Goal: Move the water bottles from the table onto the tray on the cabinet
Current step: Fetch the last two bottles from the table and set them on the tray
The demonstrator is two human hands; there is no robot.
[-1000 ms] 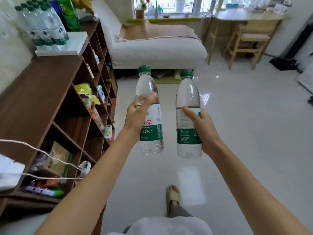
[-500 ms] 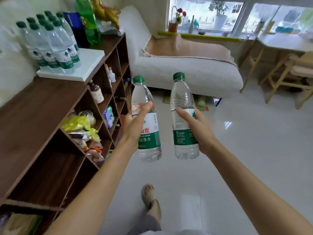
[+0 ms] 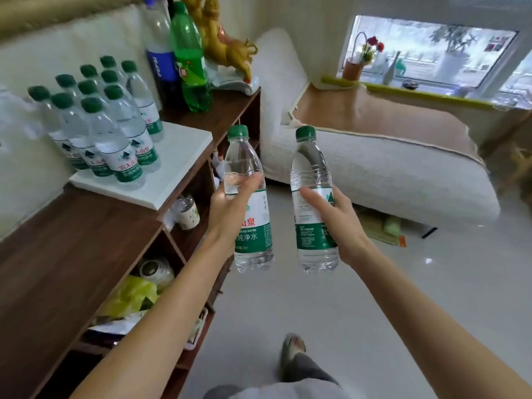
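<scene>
Both bare forearms reach up from the lower corners of the frame toward its centre. The left hand point(image 3: 230, 210), left of centre, has its fingers curled round a water bottle point(image 3: 250, 203), thumb laid across the front. The right hand point(image 3: 338, 221), just right of centre, grips a second bottle point(image 3: 313, 203) the same way. Both wrists are straight, the hands level and slightly apart.
</scene>
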